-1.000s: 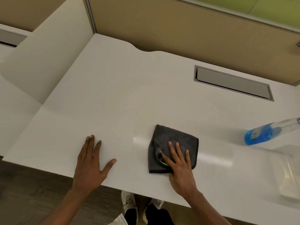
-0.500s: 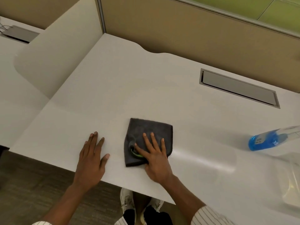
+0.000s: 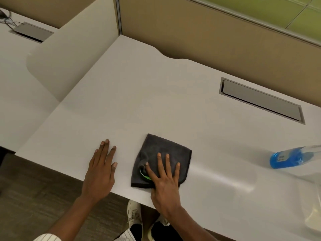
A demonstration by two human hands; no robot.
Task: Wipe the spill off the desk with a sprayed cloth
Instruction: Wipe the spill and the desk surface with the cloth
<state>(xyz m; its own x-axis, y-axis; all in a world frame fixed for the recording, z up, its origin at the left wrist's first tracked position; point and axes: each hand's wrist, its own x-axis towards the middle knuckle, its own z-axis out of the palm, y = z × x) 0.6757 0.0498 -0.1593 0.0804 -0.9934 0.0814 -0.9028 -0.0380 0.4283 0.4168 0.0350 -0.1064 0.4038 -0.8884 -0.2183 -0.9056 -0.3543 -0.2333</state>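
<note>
A dark grey cloth (image 3: 165, 146) lies folded on the white desk (image 3: 139, 84) close to its front edge. My right hand (image 3: 165, 185) presses flat on the cloth, fingers spread, thumb at a fold where a green label shows. My left hand (image 3: 100, 174) rests flat on the bare desk just left of the cloth, holding nothing. A glossy wet streak (image 3: 222, 180) runs across the desk to the right of the cloth.
A spray bottle of blue liquid (image 3: 286, 158) lies on its side at the right. A clear plastic item (image 3: 312, 214) sits blurred at the right edge. A grey cable hatch (image 3: 260, 101) is set into the desk's back. A beige divider (image 3: 69, 58) bounds the left side.
My right hand has slid the cloth leftward along the front edge, closer to my left hand, leaving a wet streak behind. The left hand has stayed in place.
</note>
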